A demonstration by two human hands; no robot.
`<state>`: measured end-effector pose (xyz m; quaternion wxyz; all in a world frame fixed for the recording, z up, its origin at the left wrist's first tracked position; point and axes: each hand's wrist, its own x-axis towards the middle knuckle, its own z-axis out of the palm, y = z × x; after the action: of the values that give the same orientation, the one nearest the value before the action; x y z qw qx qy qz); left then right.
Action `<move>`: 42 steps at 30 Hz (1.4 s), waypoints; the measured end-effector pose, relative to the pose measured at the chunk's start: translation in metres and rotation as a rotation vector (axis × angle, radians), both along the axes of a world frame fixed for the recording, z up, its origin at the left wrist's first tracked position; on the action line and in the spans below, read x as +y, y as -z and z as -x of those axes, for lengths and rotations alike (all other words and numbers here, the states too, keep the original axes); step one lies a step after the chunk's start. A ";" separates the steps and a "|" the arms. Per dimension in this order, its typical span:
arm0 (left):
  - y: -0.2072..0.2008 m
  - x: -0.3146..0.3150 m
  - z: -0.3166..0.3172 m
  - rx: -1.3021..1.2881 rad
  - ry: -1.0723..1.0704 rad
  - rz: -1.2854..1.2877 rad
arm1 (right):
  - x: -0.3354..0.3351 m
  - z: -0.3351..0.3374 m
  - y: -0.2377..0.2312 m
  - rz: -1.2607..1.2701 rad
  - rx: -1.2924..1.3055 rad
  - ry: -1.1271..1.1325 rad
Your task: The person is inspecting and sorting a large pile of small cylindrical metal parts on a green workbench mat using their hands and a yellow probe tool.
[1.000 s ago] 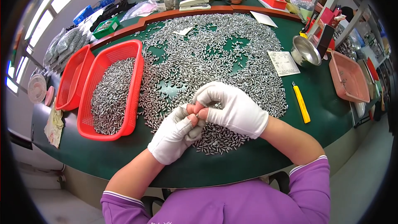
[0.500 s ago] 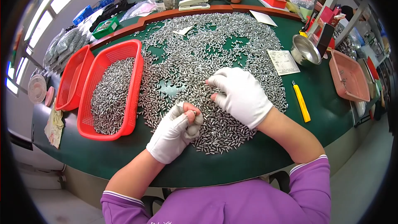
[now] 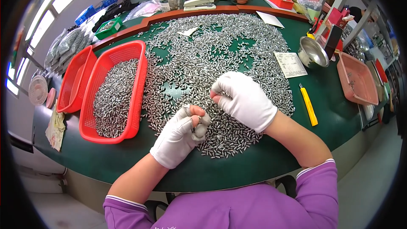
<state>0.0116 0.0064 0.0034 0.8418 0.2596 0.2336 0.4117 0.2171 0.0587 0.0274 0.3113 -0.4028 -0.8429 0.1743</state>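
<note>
A wide layer of small, bullet-shaped silvery metal parts (image 3: 229, 138) covers the middle of the green table. Both my hands wear white gloves with bare thumb and index fingertips. My left hand (image 3: 180, 133) is curled closed above the near-left part of the heap, thumb against the bent fingers; whatever it holds is too small and hidden to name. To its right and a little farther off, my right hand (image 3: 246, 99) is over the parts, palm down. Its thumb and index tips are drawn close together at the heap, and anything between them cannot be made out.
At the left stands a red plastic basket (image 3: 143, 85) filled with similar parts, with another red basket (image 3: 68, 85) beside it. A yellow utility knife (image 3: 308, 106), a printed paper slip (image 3: 291, 64), a metal bowl (image 3: 313, 51) and a pink basket (image 3: 358, 78) lie to the right. A brown wooden rail (image 3: 178, 15) borders the far side.
My right thumb and fingertips have come closer together, and the hand has shifted slightly nearer. My left hand has stayed nearly in place, its fingers turning a little.
</note>
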 end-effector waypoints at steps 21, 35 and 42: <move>0.000 -0.001 -0.004 0.064 -0.037 -0.017 | 0.005 -0.010 0.019 -0.147 -0.353 0.098; -0.001 -0.003 -0.002 0.064 -0.032 -0.028 | -0.005 0.006 -0.018 -0.313 0.107 -0.135; 0.000 0.002 -0.002 -0.047 0.000 -0.005 | -0.007 0.009 -0.021 -0.484 0.084 -0.225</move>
<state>0.0137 0.0081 0.0036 0.8464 0.2521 0.2129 0.4180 0.2077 0.0513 0.0488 0.4117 -0.2130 -0.8859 0.0177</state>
